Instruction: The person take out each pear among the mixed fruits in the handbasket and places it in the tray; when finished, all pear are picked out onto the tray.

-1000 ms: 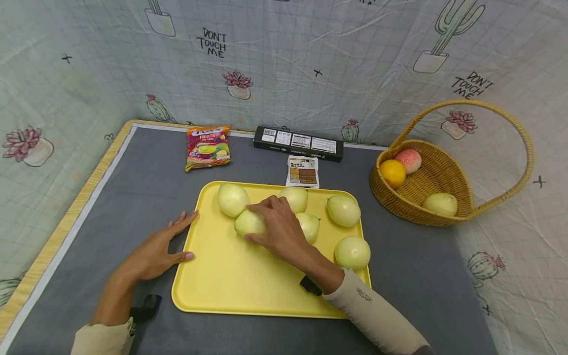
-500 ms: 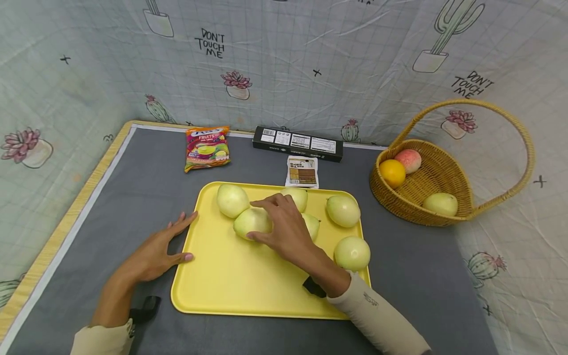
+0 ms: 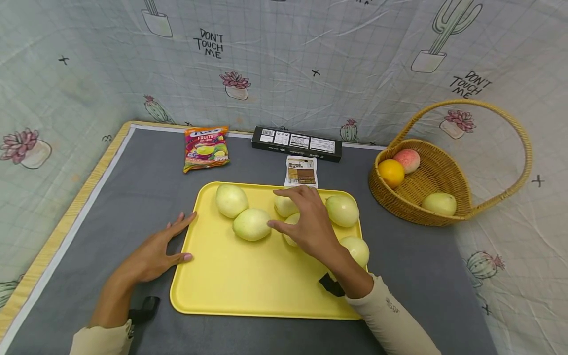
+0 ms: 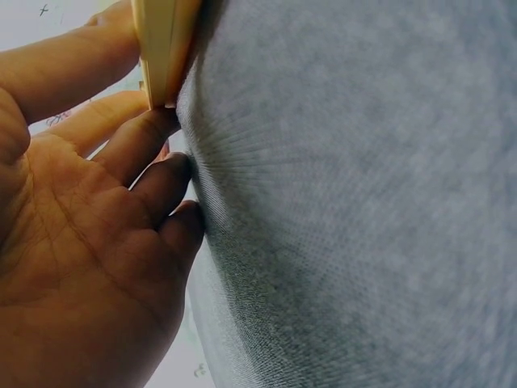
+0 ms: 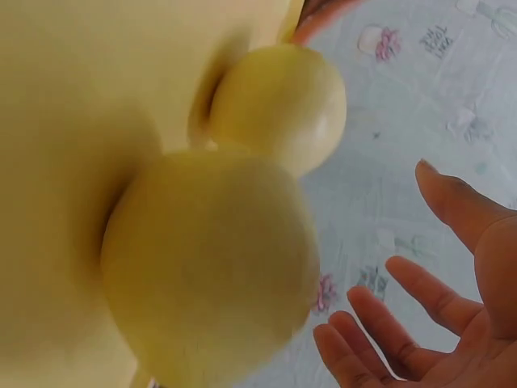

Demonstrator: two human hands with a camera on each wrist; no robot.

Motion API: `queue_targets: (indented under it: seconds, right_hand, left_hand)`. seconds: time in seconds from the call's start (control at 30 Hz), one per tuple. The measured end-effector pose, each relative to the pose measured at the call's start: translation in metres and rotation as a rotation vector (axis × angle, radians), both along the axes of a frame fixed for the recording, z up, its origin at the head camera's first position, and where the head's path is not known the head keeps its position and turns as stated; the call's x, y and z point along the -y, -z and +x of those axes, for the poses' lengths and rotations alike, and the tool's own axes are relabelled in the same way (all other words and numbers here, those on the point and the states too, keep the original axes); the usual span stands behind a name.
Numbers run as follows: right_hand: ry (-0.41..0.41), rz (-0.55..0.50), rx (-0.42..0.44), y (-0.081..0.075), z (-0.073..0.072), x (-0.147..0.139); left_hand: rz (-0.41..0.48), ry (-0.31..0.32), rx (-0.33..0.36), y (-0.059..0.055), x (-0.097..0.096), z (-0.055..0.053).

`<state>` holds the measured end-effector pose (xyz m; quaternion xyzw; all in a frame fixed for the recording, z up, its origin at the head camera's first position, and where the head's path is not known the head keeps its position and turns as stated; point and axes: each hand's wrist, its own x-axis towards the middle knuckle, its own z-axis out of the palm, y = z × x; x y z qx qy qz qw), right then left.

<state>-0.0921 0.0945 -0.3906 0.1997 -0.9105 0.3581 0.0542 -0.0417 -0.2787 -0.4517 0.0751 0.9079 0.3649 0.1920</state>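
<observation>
A yellow tray lies on the dark cloth with several pale green pears on it. My left hand rests at the tray's left edge, index finger and thumb touching the rim; the left wrist view shows its fingers against the tray edge. Over the pears in the tray's right half hovers my right hand, thumb and fingers apart, gripping nothing. Just left of its thumb lies one pear, against another pear behind it. Two pears are partly hidden under the right hand. In the right wrist view, a pear looms large beside the spread fingers.
A wicker basket at the right holds an orange, a peach and a pear; its tall handle arches upward. Behind the tray lie a fruit candy bag, a black box and a small white packet. A patterned cloth hangs behind the table.
My right hand has let go of the front-left pear and moved right, above the other pears. That pear stays against its neighbour. My left hand has not moved.
</observation>
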Motion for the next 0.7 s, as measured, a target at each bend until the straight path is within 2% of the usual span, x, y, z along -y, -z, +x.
queue_targets:
  seconds: [0.3, 0.7]
  right_hand:
    - [0.107, -0.011, 0.029, -0.009, -0.005, -0.039]
    - [0.225, -0.051, -0.022, -0.009, -0.01, -0.087]
  left_hand:
    - [0.004, 0.004, -0.009, -0.001, 0.0, 0.001]
    - [0.003, 0.023, -0.042, 0.001, 0.002, 0.002]
